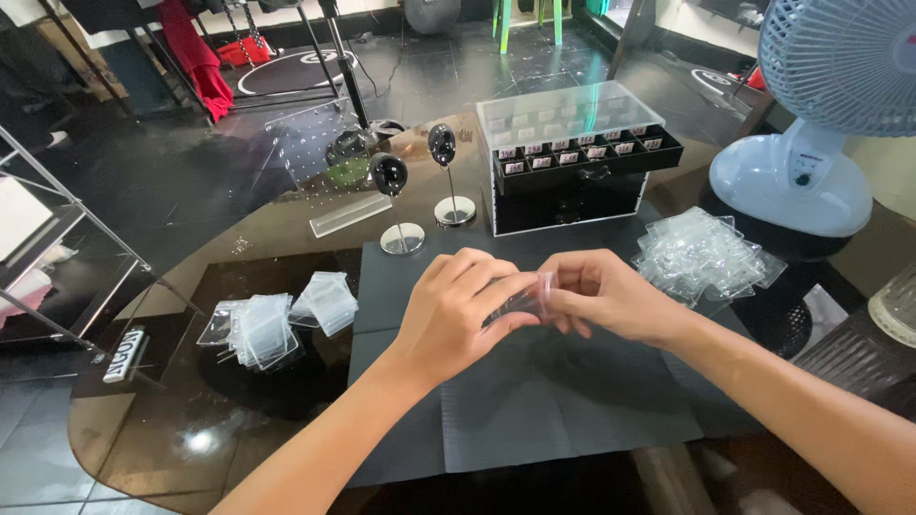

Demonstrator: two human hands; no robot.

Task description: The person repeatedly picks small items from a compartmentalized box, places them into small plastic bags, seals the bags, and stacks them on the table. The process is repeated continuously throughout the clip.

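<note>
My left hand (456, 310) and my right hand (611, 296) meet over a dark grey mat (534, 410) on a glass table. Between their fingertips they both pinch a small clear plastic bag (527, 300). A heap of similar clear bags (704, 256) lies to the right of my right hand. Two smaller stacks of clear bags (277, 319) lie to the left of my left hand, off the mat.
Behind the hands stands a black drawer box with a clear lid (572, 162). Two round stands on metal bases (401, 205) and a clear acrylic rack (320, 172) sit at the back left. A white fan (811, 124) stands at the right, a glass dish (897, 305) at the right edge.
</note>
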